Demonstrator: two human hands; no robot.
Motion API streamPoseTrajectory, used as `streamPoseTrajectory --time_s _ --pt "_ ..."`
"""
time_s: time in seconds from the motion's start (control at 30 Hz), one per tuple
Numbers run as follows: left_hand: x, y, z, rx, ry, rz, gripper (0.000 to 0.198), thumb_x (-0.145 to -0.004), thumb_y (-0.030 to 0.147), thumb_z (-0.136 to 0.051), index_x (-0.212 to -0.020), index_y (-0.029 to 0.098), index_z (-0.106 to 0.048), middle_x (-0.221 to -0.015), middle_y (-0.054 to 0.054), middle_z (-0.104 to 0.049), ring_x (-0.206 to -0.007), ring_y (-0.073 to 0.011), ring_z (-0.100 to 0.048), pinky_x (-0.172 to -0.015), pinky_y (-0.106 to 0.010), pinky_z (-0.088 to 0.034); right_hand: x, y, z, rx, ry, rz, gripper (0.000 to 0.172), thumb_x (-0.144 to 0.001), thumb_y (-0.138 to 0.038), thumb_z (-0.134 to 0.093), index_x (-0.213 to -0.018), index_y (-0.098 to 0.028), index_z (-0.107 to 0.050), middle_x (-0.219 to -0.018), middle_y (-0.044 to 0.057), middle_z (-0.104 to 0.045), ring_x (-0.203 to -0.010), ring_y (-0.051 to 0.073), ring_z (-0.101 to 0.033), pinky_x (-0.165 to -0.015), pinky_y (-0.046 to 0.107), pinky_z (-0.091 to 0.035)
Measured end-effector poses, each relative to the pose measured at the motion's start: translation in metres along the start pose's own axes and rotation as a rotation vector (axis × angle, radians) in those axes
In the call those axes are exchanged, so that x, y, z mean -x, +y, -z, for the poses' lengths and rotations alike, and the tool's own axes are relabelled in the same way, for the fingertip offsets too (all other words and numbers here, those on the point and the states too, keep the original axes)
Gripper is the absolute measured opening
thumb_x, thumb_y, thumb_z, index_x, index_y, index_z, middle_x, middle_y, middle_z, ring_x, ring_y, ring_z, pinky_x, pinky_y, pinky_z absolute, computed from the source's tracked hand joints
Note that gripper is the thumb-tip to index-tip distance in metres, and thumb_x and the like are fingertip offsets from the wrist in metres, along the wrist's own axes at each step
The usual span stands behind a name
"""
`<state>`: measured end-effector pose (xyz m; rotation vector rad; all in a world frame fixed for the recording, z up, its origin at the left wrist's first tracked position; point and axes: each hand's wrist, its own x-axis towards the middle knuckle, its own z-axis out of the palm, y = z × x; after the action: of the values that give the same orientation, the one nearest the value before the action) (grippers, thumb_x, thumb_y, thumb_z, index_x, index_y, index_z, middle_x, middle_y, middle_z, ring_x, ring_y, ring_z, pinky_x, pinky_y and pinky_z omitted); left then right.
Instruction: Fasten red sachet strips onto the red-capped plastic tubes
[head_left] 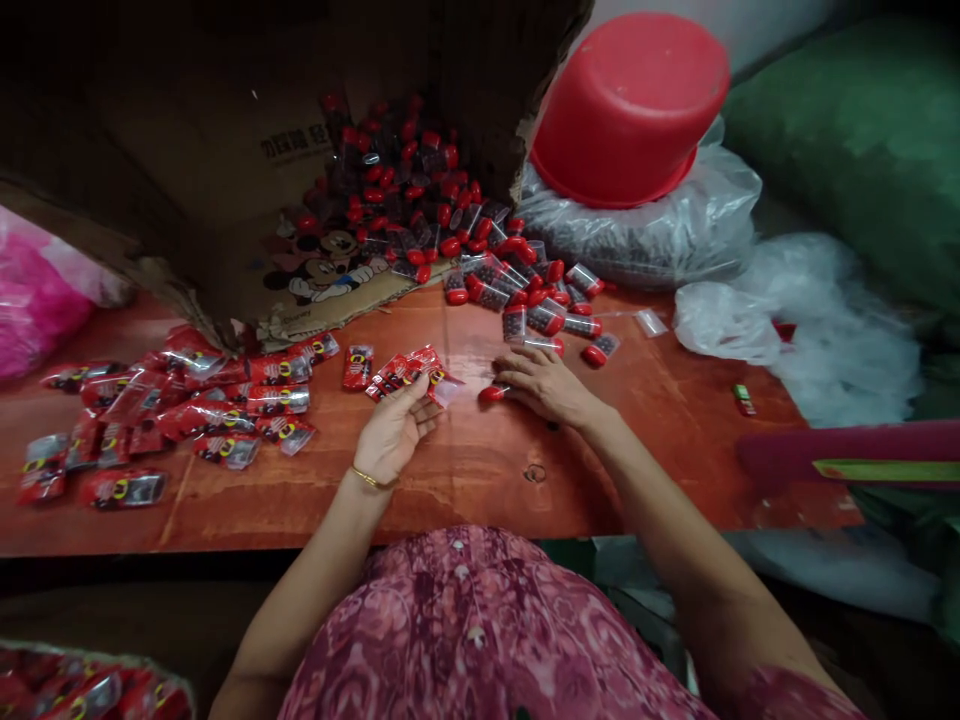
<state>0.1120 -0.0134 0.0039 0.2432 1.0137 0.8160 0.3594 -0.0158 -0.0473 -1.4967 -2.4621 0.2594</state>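
My left hand (pixel 391 432) pinches a small fan of red printed plastic sleeves (pixel 409 370) between thumb and fingers, above the table. Just to its right, my right hand (pixel 551 388) has its fingers bent over a small clear container; its red cap (pixel 492 394) sticks out to the left, and the rest is hidden under the fingers. Beyond my right hand lie several loose red-capped containers (pixel 544 318) with dark contents. A filled red packet (pixel 358 367) rests by my left hand, and a spread of similar packets (pixel 277 400) covers the table's left side.
A cardboard box (pixel 172 200) lies open towards me, with a heap of red-capped containers (pixel 412 180) spilling out. A red tub (pixel 630 110) sits upside down on a filled clear bag (pixel 645 240). Plastic bags (pixel 817 310) and a purple bar (pixel 862 455) are at the right.
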Motion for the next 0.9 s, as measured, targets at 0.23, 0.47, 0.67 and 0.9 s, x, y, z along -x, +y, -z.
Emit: streamPoseTrajectory --time_s 0.23,0.47,0.67,0.9 --pt "0.003 -0.006 0.003 -0.042 -0.046 -0.055 0.015 -0.069 0.025 -0.074 -0.076 0.016 -0.065 -0.068 -0.002 -0.07 -0.062 -0.0121 -0.065 -0.062 -0.023 -0.049 0.036 -0.075 -0.001 -0.779 0.218 -0.302 0.037 -0.088 -0.049 -0.041 -0.093 -0.019 -0.063 -0.066 0.001 -0.062 -0.056 0.015 -0.056 -0.053 0.027 -0.045" --pt "0.008 -0.012 0.002 -0.138 -0.071 -0.134 0.028 -0.056 0.034 -0.081 -0.066 0.014 -0.065 -0.066 -0.001 -0.069 -0.061 -0.011 -0.063 -0.064 -0.023 -0.048 0.024 -0.109 0.014 -1.142 0.228 -0.515 0.036 -0.076 -0.054 -0.056 -0.072 -0.019 -0.06 -0.048 -0.004 -0.049 -0.039 0.009 -0.041 -0.038 0.021 -0.033" --pt "0.012 -0.012 0.0 -0.163 -0.085 -0.206 0.032 -0.052 0.036 -0.082 -0.067 0.014 -0.065 -0.065 -0.001 -0.069 -0.061 -0.0115 -0.062 -0.064 -0.023 -0.048 0.014 -0.112 0.002 -1.257 0.282 -0.575 0.038 -0.073 -0.056 -0.057 -0.071 -0.018 -0.057 -0.045 -0.006 -0.047 -0.036 0.008 -0.04 -0.037 0.021 -0.034" --pt "0.013 -0.02 -0.01 -0.076 -0.099 -0.248 0.036 -0.042 0.033 -0.085 -0.068 0.016 -0.068 -0.065 0.004 -0.068 -0.058 -0.0074 -0.058 -0.061 -0.018 -0.047 0.005 -0.126 -0.006 -1.243 0.345 -0.509 0.038 -0.078 -0.057 -0.053 -0.079 -0.019 -0.057 -0.051 -0.006 -0.047 -0.038 0.007 -0.04 -0.039 0.021 -0.036"
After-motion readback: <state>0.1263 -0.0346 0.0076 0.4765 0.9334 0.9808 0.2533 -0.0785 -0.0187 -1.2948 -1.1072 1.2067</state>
